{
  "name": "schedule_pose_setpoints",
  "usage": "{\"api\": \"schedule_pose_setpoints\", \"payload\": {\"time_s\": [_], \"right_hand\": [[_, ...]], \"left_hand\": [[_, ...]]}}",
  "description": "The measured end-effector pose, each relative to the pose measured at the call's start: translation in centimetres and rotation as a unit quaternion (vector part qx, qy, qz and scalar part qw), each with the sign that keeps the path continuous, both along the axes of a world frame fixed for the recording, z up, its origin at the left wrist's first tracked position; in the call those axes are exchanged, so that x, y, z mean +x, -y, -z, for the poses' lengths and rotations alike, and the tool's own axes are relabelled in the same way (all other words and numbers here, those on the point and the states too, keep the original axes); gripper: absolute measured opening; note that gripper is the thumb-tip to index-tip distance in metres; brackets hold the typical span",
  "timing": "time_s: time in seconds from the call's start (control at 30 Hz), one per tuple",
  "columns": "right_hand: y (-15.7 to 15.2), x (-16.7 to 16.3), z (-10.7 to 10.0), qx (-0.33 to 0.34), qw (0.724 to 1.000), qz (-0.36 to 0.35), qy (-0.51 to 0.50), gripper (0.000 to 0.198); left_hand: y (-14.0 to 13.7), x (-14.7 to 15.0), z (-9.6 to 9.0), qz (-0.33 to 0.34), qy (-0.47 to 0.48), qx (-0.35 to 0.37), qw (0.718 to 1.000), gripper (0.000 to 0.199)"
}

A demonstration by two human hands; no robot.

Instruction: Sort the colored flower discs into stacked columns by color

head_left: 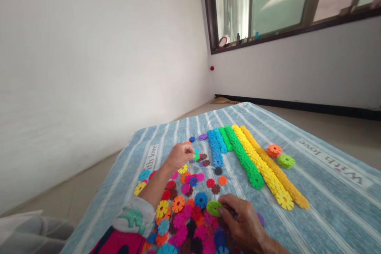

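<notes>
My left hand reaches over the far side of the loose pile, its fingers pinched at a small green notched plastic disc. Other small discs lie beside those fingertips, partly covered by them. Nearer to me, my right hand pinches a lime-green notched disc between thumb and fingers, above the pile. Under and around both hands spread loose discs in pink, red, orange, yellow, blue and brown, among them an orange disc and a blue disc.
Overlapping rows of discs lie to the right: a blue row, a green row, a yellow row and a darker yellow row. Beyond them sit an orange stack and a lime-green stack. A striped cloth covers the table.
</notes>
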State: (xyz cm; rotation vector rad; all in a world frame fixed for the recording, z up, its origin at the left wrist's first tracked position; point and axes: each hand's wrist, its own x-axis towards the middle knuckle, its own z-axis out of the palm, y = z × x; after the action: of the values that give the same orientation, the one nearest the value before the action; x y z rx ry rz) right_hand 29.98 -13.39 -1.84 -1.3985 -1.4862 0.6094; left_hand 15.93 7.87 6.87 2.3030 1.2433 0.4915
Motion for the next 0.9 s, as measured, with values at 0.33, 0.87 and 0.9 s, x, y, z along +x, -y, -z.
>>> {"api": "schedule_pose_setpoints", "payload": {"time_s": [0.33,0.87,0.9], "right_hand": [[-0.3,0.1,0.2,-0.006,1.0,-0.011,-0.011,0.018],[-0.9,0.1,0.0,0.007,1.0,-0.024,-0.018,0.013],[-0.9,0.1,0.0,0.006,0.999,-0.023,-0.022,0.013]], "left_hand": [[0.5,13.1,2.6,0.032,-0.082,0.071,0.994,0.021],[0.8,16.4,3.4,0.01,-0.149,0.101,0.984,0.019],[0.7,16.4,3.4,0.009,-0.148,0.104,0.983,0.019]]}}
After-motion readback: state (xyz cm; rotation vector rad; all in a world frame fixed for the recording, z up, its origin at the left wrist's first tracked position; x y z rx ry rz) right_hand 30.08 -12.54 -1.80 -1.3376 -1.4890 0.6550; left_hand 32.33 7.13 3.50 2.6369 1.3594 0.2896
